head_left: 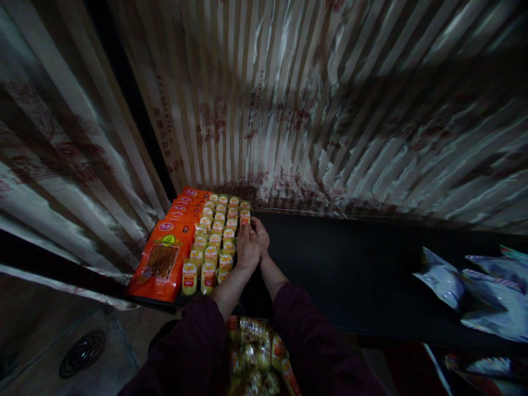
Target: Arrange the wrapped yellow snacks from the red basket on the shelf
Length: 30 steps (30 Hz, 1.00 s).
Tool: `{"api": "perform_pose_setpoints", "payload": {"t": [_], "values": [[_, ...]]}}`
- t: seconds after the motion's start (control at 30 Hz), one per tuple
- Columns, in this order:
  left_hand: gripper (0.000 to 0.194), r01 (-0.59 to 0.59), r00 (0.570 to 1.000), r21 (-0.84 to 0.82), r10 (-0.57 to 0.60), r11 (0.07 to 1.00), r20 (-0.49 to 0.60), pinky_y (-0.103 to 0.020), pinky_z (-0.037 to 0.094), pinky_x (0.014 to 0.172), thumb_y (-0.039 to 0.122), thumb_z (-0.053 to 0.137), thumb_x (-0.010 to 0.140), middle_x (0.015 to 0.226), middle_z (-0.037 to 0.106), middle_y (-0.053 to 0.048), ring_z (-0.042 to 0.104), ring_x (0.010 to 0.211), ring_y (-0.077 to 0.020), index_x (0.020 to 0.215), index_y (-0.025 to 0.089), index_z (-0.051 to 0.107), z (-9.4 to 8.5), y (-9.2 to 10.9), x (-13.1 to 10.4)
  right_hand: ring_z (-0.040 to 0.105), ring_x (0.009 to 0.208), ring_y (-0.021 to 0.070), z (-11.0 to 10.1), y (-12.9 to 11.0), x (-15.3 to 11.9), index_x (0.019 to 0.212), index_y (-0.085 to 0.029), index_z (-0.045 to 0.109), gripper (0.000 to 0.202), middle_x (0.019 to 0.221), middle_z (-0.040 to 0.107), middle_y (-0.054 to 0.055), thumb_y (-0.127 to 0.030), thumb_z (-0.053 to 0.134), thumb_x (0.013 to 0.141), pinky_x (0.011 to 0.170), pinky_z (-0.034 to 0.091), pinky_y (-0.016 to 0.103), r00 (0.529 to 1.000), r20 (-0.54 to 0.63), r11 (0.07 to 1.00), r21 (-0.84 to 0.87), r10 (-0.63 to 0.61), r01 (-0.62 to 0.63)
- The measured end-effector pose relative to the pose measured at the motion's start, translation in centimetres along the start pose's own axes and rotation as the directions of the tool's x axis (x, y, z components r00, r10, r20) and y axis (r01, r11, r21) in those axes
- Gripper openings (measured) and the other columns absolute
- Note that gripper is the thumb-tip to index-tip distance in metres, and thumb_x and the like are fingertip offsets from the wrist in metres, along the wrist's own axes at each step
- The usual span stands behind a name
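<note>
Yellow snack packets point(210, 253) are being seen standing in close columns on a black shelf point(330, 269), just left of the left hand point(248, 250). One packet with a red label point(245, 217) is being touched by the left hand's fingers at its near side, at the far end of the rightmost column; whether it is being gripped cannot be told, as part of it is being hidden by those fingers. The right hand point(262, 236) is being held against the left hand's right side, narrow, with its fingers curled near the same packet; whether anything is being held inside it cannot be told.

Farther left of the left hand, beyond the yellow columns, orange bags point(165, 264) are being overlapped one by another in a row, the nearest being shown whole with its clear window. Nearer than both hands, between the dark purple sleeves point(193, 346), more yellow packets point(253, 349) are being partly covered by the arms and blurred by the dim light. Well to the right of the right hand, pale shiny bags point(443, 280) are being carried by the same shelf. Beyond the hands, the shelf's back is being screened by striped, wrinkled sheeting point(289, 110), printed with reddish pictures.
</note>
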<state>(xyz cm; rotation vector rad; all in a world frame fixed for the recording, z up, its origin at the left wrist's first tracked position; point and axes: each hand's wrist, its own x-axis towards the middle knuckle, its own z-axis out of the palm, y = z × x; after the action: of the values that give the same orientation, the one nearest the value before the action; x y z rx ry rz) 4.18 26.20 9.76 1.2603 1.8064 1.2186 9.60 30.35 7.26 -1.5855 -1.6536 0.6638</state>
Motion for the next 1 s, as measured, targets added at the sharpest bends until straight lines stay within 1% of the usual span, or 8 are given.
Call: {"api": "perform_pose_setpoints", "payload": {"t": [0.13,0.3,0.4,0.5,0.7,0.87,1.0], "values": [[0.042,-0.011,1.0,-0.007,0.011,1.0,0.008,-0.033,0.027,0.11,0.021,0.037,0.085,0.132,0.054,-0.009,0.041,0.128,-0.0215,0.122,0.017,0.055,-0.4,0.0,-0.1,0.058,0.098,0.0165,0.2,-0.1,0.0,0.114,-0.022,0.053,0.034,0.105,0.063,0.005,-0.02,0.048,0.081,0.084,0.045,0.026,0.999,0.017,0.998,-0.057,0.04,-0.039],[0.043,-0.013,1.0,-0.016,0.013,1.0,0.007,-0.032,0.025,0.111,0.02,0.037,0.085,0.132,0.053,-0.01,0.04,0.13,-0.022,0.123,0.017,0.054,-0.3,0.1,-0.1,0.058,0.099,0.0168,0.1,-0.4,0.0,0.11,-0.023,0.055,0.03,0.107,0.062,0.006,-0.018,0.048,0.082,0.081,0.045,0.024,0.999,0.034,0.991,-0.127,0.033,-0.029],[0.043,-0.017,1.0,-0.018,0.017,1.0,0.006,-0.032,0.024,0.112,0.021,0.037,0.084,0.133,0.053,-0.01,0.039,0.13,-0.0228,0.124,0.016,0.054,-0.2,0.0,0.0,0.059,0.097,0.0169,0.0,-0.6,-0.1,0.109,-0.024,0.056,0.028,0.106,0.061,0.006,-0.02,0.049,0.083,0.078,0.045,0.023,0.999,0.035,0.984,-0.174,0.039,-0.033],[0.044,-0.02,1.0,-0.018,0.02,1.0,0.004,-0.032,0.024,0.111,0.021,0.037,0.084,0.133,0.052,-0.011,0.039,0.13,-0.023,0.124,0.015,0.054,-0.3,0.0,0.0,0.06,0.094,0.0161,-0.1,-0.9,-0.2,0.112,-0.025,0.054,0.029,0.107,0.06,0.006,-0.023,0.049,0.084,0.075,0.044,0.022,0.998,0.044,0.979,-0.198,0.049,-0.04],[0.044,-0.016,1.0,-0.018,0.016,1.0,0.002,-0.032,0.026,0.11,0.022,0.035,0.086,0.131,0.054,-0.01,0.04,0.129,-0.0217,0.125,0.015,0.053,-0.3,0.0,0.0,0.061,0.091,0.0167,-0.3,-1.1,-0.2,0.113,-0.024,0.054,0.029,0.108,0.06,0.006,-0.026,0.046,0.086,0.074,0.045,0.023,0.993,0.081,0.978,-0.2,0.083,-0.066],[0.043,-0.009,1.0,-0.013,0.009,1.0,-0.008,-0.03,0.026,0.11,0.024,0.036,0.086,0.133,0.053,-0.009,0.04,0.13,-0.0208,0.125,0.017,0.054,-0.3,0.1,0.0,0.06,0.097,0.0189,-0.3,-1.0,-0.3,0.119,-0.021,0.051,0.036,0.112,0.06,0.009,-0.022,0.047,0.083,0.078,0.046,0.025,0.995,0.073,0.987,-0.148,0.065,-0.054],[0.044,-0.005,1.0,-0.01,0.004,1.0,-0.026,-0.032,0.026,0.11,0.025,0.036,0.087,0.131,0.054,-0.011,0.041,0.128,-0.0229,0.126,0.015,0.052,-0.1,0.2,-0.2,0.058,0.099,0.0204,0.0,-0.7,-0.3,0.118,-0.018,0.052,0.037,0.111,0.061,0.011,-0.017,0.044,0.082,0.082,0.047,0.029,0.998,0.055,0.993,-0.116,0.042,-0.035]]}}
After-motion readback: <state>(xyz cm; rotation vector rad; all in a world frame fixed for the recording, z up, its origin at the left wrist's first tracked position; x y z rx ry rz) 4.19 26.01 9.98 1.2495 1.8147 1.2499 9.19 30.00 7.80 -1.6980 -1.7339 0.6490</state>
